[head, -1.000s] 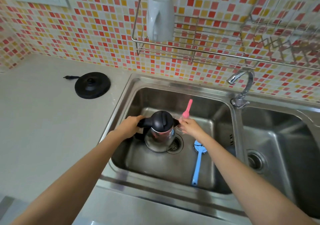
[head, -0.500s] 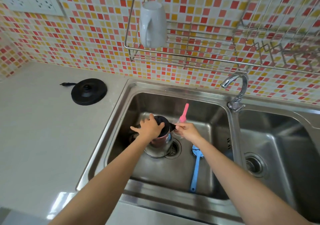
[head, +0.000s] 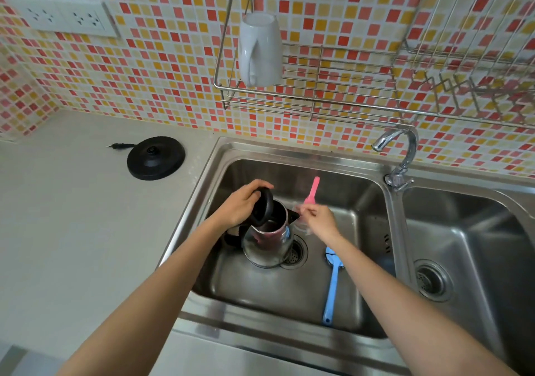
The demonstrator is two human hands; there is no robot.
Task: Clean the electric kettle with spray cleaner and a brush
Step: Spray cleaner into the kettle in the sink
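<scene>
Kettle (head: 267,244) upright in the left sink bowl (head: 260,297). Left hand (head: 238,208) curled round its black lid (head: 263,206), tipped up. Right hand (head: 320,220) pinching pink brush (head: 313,189), lower end too blurry to tell. Blue brush (head: 331,288) head partly hidden under right arm.

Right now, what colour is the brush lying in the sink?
The brush is blue, clearest in the head view.
</scene>
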